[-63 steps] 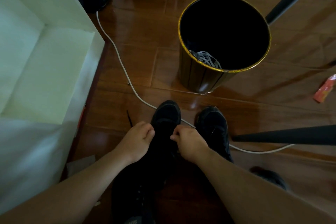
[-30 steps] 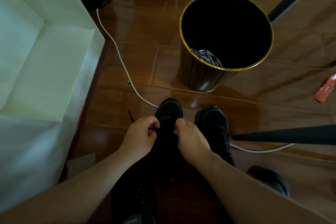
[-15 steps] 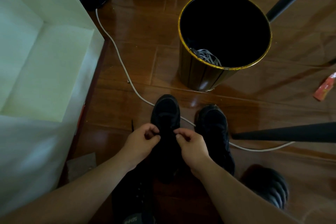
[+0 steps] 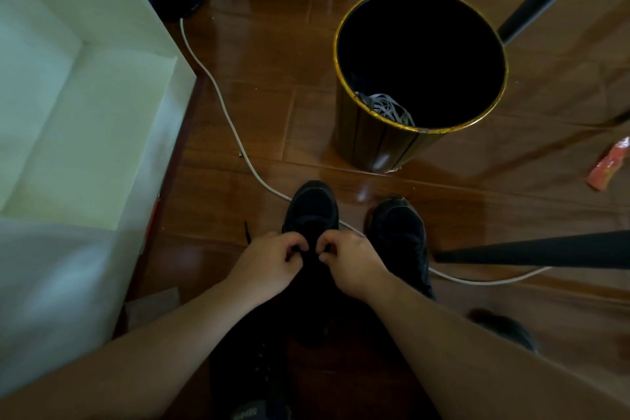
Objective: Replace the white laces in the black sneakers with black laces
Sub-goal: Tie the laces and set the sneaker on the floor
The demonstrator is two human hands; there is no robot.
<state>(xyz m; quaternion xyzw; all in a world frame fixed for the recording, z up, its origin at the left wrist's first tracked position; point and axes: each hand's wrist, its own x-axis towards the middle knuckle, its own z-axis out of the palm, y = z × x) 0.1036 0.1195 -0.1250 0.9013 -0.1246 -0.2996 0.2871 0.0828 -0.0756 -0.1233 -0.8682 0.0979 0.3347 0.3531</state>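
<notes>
Two black sneakers stand side by side on the wooden floor, the left sneaker point(image 4: 312, 208) and the right sneaker point(image 4: 399, 232). Both my hands work over the left sneaker's lacing. My left hand point(image 4: 269, 262) and my right hand point(image 4: 351, 261) each pinch the black lace point(image 4: 246, 232) with curled fingers, nearly touching each other. A loose end of that lace sticks out on the floor left of my left hand. The lace between my fingers is too dark to make out. White laces point(image 4: 388, 107) lie bundled inside the bin.
A dark bin with a gold rim point(image 4: 421, 128) stands just beyond the sneakers. A white cable point(image 4: 221, 102) runs across the floor under the shoes. White furniture point(image 4: 85, 112) fills the left. Black legs point(image 4: 531, 251) cross at right. An orange wrapper point(image 4: 608, 164) lies far right.
My hands have drawn closer together over the left sneaker, fingertips now almost meeting. The sneaker has shifted slightly away from me.
</notes>
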